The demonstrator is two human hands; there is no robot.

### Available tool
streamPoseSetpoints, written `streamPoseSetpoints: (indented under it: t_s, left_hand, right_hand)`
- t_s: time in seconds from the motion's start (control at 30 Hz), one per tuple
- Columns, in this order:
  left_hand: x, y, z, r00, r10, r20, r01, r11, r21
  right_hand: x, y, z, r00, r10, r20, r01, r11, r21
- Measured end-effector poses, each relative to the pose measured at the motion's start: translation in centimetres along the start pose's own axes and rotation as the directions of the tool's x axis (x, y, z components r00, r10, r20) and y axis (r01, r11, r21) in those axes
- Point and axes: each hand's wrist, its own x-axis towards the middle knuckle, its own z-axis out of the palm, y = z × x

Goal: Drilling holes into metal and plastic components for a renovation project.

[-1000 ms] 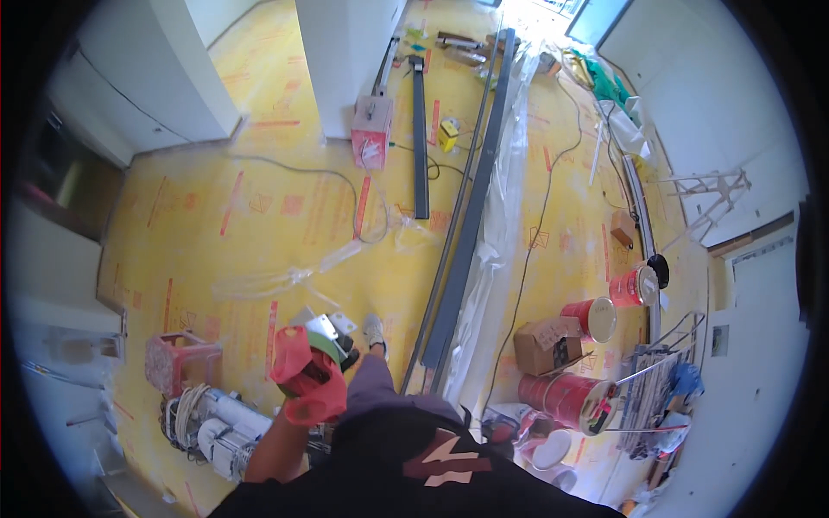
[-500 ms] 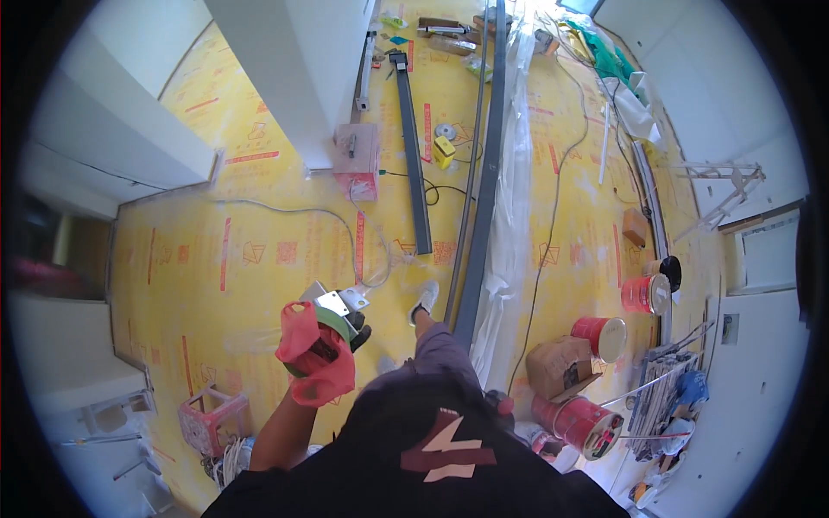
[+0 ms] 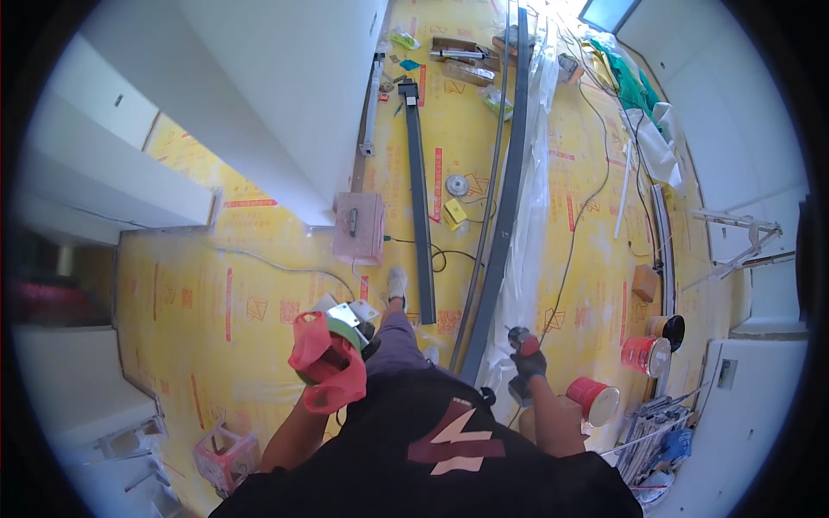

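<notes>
One drill (image 3: 522, 340) in the right hand (image 3: 530, 366) clears the beam edge (image 3: 491, 269).

Pale walls (image 3: 734, 129), yellow floor covering (image 3: 250, 371) with red print
Chunky white wall section (image 3: 268, 104) juts in on the left, pretty bright light (image 3: 566, 7) at the far end.

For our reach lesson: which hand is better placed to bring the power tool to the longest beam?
Probably the right hand: it grips the power tool near that beam; the left hand carries metal plates.

left fingers (image 3: 370, 348) partly hidden behind red bag (image 3: 313, 338), red shape (image 3: 56, 302) blurred
</notes>
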Motion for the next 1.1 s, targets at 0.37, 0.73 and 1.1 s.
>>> streamPoseSetpoints:
  t_s: [0.37, 0.73, 1.1]
  left_hand:
    - [22.5, 12.9, 7.5, 0.995, -0.099, -0.008, 0.099, 0.986, 0.135]
    - [36.3, 17.2, 8.7, 0.996, -0.018, -0.084, 0.026, 0.994, 0.102]
    - [66.7, 23.7, 14.2, 0.96, 0.223, -0.167, -0.199, 0.968, 0.153]
  right_hand:
    - [5.1, -12.5, -4.5, 0.986, 0.139, 0.091, -0.155, 0.966, 0.208]
    - [17.1, -25.1, -11.5, 0.943, 0.153, 0.294, -0.248, 0.915, 0.319]
    - [49.2, -45.1, -30.1, 0.991, -0.113, 0.065, 0.118, 0.99, -0.078]
